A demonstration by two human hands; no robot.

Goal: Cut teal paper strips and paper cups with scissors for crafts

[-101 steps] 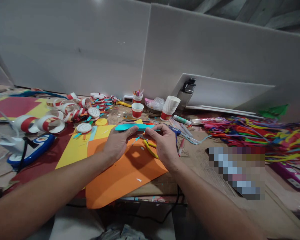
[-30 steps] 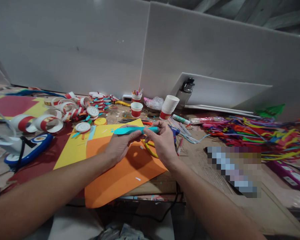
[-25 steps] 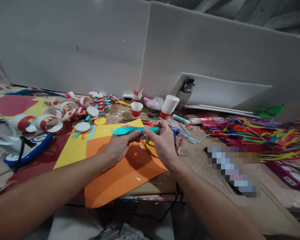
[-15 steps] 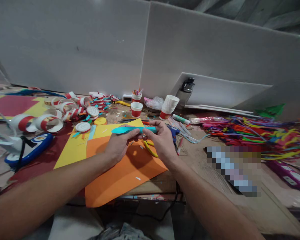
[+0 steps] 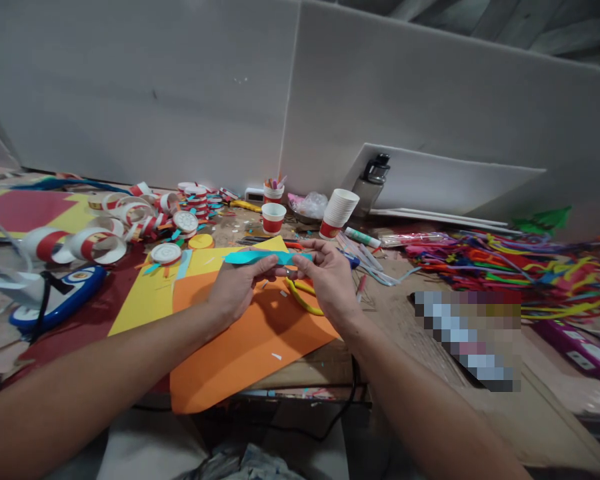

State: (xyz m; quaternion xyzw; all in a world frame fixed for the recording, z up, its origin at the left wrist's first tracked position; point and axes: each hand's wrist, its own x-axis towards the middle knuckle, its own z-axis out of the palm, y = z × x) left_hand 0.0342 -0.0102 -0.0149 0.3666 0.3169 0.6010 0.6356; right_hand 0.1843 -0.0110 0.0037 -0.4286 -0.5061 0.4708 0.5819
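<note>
Both hands pinch a narrow strip of turquoise paper [image 5: 245,257], held level above the sheets. My left hand [image 5: 237,287] grips it near the middle, thumb on top, with a free end sticking out to the left. Fingers of my right hand [image 5: 327,277] close on the strip's right end. Beneath them lie a sheet of orange paper [image 5: 225,360] and a sheet of yellow paper [image 5: 140,310]. Yellow-handled scissors [image 5: 305,300] rest on the orange sheet beside my right hand; their blades are mostly hidden.
A paper cup [image 5: 273,220] and a stack of cups [image 5: 339,215] stand behind my hands. Curled cup rings [image 5: 100,247] and a blue-white power strip [image 5: 63,300] lie left. Pipe cleaners [image 5: 505,267], a pixelated object [image 5: 463,340] and a bottle [image 5: 373,190] are right.
The turquoise strip has tilted slightly, so more of its flat face shows. My right hand has shifted a little to the right; both hands keep their hold.
</note>
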